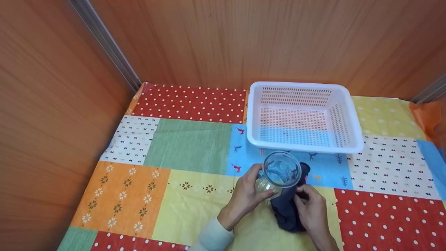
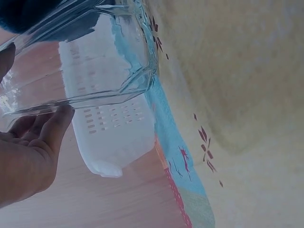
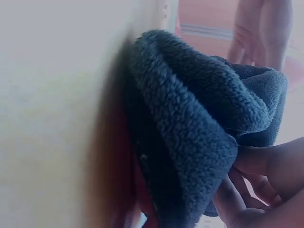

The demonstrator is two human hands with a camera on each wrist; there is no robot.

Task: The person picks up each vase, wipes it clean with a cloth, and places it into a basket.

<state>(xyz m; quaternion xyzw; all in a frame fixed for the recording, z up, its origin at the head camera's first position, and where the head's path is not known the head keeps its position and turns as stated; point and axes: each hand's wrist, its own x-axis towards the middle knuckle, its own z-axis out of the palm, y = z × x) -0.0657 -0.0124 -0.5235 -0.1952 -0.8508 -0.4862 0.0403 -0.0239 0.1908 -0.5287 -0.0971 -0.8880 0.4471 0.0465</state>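
My left hand (image 1: 244,193) grips a clear glass jar (image 1: 281,169) by its side, its round open rim facing up toward the head camera. In the left wrist view the jar (image 2: 109,97) shows angled, faceted walls, with the fingers (image 2: 59,126) along its side. A dark grey-blue fluffy cloth (image 1: 287,212) lies bunched against the jar's right side. My right hand (image 1: 312,205) pinches the cloth's edge between thumb and fingers. Thick folds of the cloth (image 3: 190,104) fill the right wrist view, partly hiding the left hand behind.
A white perforated plastic basket (image 1: 305,148) stands just beyond the jar, with nothing in it. The patchwork tablecloth (image 1: 195,144) covers the table. Wood-grain panels (image 1: 226,42) rise behind and at the left. Orange fabric (image 1: 427,120) hangs at the far right edge.
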